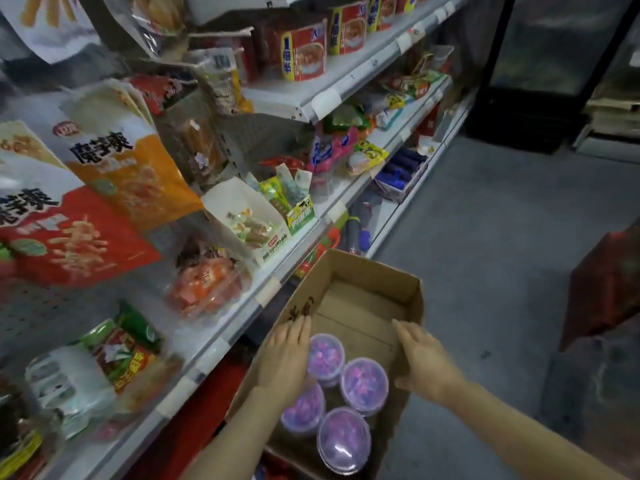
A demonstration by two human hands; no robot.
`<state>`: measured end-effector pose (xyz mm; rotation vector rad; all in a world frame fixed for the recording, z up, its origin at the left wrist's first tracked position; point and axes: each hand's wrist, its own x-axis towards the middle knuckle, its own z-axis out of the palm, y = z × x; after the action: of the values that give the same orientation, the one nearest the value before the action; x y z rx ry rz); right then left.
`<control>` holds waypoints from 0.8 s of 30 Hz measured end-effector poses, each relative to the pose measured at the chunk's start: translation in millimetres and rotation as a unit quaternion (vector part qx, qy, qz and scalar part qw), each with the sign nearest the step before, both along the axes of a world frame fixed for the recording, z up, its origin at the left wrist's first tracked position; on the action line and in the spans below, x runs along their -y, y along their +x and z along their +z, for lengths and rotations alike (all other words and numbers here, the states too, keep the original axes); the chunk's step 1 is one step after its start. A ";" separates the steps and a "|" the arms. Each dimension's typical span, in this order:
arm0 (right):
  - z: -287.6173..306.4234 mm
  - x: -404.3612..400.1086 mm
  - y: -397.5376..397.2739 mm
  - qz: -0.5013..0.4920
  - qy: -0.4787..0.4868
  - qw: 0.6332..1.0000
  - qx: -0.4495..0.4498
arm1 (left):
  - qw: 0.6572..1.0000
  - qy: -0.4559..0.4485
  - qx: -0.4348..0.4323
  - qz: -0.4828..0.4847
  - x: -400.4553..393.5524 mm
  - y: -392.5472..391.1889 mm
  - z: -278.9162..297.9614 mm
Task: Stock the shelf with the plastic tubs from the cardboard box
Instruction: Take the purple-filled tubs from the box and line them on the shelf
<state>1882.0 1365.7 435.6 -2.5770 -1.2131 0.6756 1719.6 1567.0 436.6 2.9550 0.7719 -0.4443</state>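
An open cardboard box (374,271) sits on the floor beside the shelf (273,289). Several clear plastic tubs with purple and pink contents stand in its near half, among them one at the back left (327,355), one to the right (364,384) and one at the front (343,439). My left hand (285,355) reaches into the box with straight fingers, next to the back-left tub. My right hand (424,362) hovers with straight fingers at the box's right wall. Neither hand holds anything.
Shelf rows to the left carry snack bags (104,209), cans (304,53) and packets (204,285). Grey floor (502,237) stretches to the right. A dark red object (602,289) stands at the right, and a black cabinet (540,64) at the back.
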 end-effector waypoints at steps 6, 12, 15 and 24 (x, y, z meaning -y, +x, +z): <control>-111.7 -21.1 -12.8 0.011 -0.067 0.997 -0.018 | 0.998 -0.064 -0.025 -0.001 -25.7 15.3 -117.4; -174.4 -47.4 -29.5 0.020 -0.120 0.993 0.004 | 0.989 -0.131 -0.069 -0.002 -53.6 39.0 -189.6; -189.3 -59.8 -32.9 0.000 -0.102 0.994 0.038 | 0.984 -0.161 -0.082 0.007 -62.5 45.7 -207.0; -219.3 -54.1 -34.8 -0.011 -0.082 0.996 -0.040 | 0.983 -0.177 -0.040 0.014 -60.5 47.4 -226.7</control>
<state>1847.2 1419.8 216.3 -2.6597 -1.1469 0.9000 1767.0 1627.6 209.9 2.6073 0.6600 -0.6297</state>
